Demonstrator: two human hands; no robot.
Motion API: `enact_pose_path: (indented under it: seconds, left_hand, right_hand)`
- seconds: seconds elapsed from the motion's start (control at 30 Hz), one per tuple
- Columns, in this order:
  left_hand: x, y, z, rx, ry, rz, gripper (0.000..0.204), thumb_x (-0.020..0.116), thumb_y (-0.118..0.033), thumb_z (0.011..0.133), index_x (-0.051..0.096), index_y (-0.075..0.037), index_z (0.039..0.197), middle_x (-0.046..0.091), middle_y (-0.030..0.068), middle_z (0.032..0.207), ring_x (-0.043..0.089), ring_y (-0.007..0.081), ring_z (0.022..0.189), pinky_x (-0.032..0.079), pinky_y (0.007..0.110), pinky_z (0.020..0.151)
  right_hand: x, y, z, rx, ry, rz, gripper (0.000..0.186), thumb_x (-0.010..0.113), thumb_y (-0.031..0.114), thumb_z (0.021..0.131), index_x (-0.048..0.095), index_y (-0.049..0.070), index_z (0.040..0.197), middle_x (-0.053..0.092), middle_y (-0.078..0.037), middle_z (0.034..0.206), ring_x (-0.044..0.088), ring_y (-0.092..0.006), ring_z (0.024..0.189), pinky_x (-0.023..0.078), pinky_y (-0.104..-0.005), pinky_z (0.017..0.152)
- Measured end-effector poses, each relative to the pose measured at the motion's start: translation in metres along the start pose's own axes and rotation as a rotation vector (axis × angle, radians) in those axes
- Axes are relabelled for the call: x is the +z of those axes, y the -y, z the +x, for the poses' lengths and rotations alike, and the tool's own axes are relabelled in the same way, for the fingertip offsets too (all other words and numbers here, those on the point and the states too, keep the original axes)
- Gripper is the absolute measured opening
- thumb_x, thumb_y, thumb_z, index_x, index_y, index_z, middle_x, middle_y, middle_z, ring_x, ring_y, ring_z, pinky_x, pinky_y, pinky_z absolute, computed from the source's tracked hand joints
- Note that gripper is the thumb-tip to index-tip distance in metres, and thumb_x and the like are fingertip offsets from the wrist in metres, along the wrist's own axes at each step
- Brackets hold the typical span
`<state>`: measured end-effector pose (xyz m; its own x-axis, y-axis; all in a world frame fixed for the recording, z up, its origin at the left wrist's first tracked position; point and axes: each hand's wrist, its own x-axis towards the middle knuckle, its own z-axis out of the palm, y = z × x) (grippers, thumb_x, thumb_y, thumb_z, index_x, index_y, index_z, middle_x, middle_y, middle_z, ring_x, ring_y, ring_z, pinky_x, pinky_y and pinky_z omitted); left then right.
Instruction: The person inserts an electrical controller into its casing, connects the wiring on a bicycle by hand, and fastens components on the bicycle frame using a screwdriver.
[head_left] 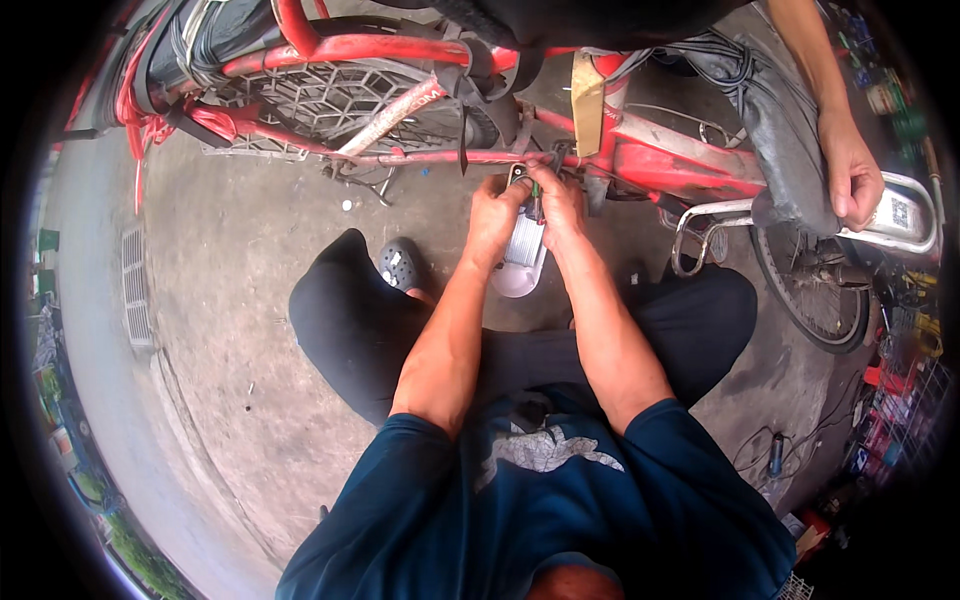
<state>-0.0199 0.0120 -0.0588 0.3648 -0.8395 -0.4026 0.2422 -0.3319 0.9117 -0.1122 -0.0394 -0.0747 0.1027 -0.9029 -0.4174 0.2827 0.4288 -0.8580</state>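
My left hand (490,215) and my right hand (562,207) are close together in front of the red bicycle's lower frame (480,157). The fingers of both are bent and closed. Between them shows a small tool with a green handle (536,189), apparently in my right hand; its kind is hard to make out. Below the fingers lies a long, rounded whitish part with a ribbed grey face (524,245). My left hand is against its upper end. What my fingertips grip is partly hidden.
Another person's hand (855,185) rests by a grey cover (790,150) and a metal rack (905,215) at the right. A bicycle wheel (815,290) stands below it. A tool with a cord (776,455) lies on the floor, lower right. A floor grate (136,285) is at the left.
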Motion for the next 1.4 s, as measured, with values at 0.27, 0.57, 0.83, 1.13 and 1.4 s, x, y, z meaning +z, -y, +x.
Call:
enact_pose_path:
  seconds: [0.27,0.57,0.83,1.13,1.4]
  left_hand:
    - [-0.004,-0.006,-0.013,-0.039,0.104,-0.069,0.044,0.060,-0.025,0.088,0.055,0.006,0.118,0.062,0.0144,0.100,0.060,0.0183,0.083,0.048,0.030,0.072]
    - [-0.020,-0.002,-0.028,-0.054,0.194,-0.246,0.052,0.066,-0.015,0.083,0.048,0.008,0.126,0.061,0.0175,0.112,0.060,0.0223,0.097,0.047,0.031,0.084]
    - [-0.017,-0.001,-0.031,0.135,0.118,0.068,0.042,0.062,-0.008,0.083,0.052,0.005,0.122,0.062,0.0140,0.107,0.060,0.0175,0.093,0.049,0.029,0.080]
    - [-0.024,0.016,-0.020,0.240,0.031,-0.164,0.025,0.062,-0.003,0.082,0.060,0.002,0.106,0.062,0.0073,0.102,0.058,0.0135,0.086,0.048,0.026,0.075]
    - [-0.018,0.009,-0.025,0.370,-0.117,0.325,0.023,0.059,-0.003,0.075,0.061,-0.005,0.098,0.060,0.0135,0.095,0.062,0.0290,0.087,0.048,0.036,0.079]
  right_hand:
    - [-0.012,-0.005,0.010,0.090,-0.008,-0.075,0.030,0.075,0.025,0.080,0.066,0.004,0.098,0.066,-0.006,0.091,0.061,-0.0136,0.078,0.049,-0.0299,0.069]
    - [-0.006,0.019,-0.002,0.147,0.071,-0.049,0.034,0.073,0.033,0.081,0.067,0.005,0.099,0.066,-0.006,0.089,0.062,-0.0143,0.072,0.051,-0.0312,0.063]
    - [-0.005,0.017,-0.002,0.151,0.091,-0.132,0.032,0.074,0.032,0.081,0.065,0.005,0.096,0.064,-0.005,0.085,0.061,-0.0138,0.071,0.051,-0.0315,0.061]
    - [-0.012,0.005,0.006,0.131,0.129,-0.119,0.034,0.074,0.034,0.080,0.064,0.006,0.095,0.063,-0.003,0.080,0.060,-0.0128,0.065,0.050,-0.0306,0.058]
    - [-0.010,0.006,0.003,0.060,0.066,-0.187,0.042,0.074,0.038,0.079,0.065,0.003,0.100,0.064,-0.006,0.088,0.060,-0.0144,0.074,0.050,-0.0315,0.064]
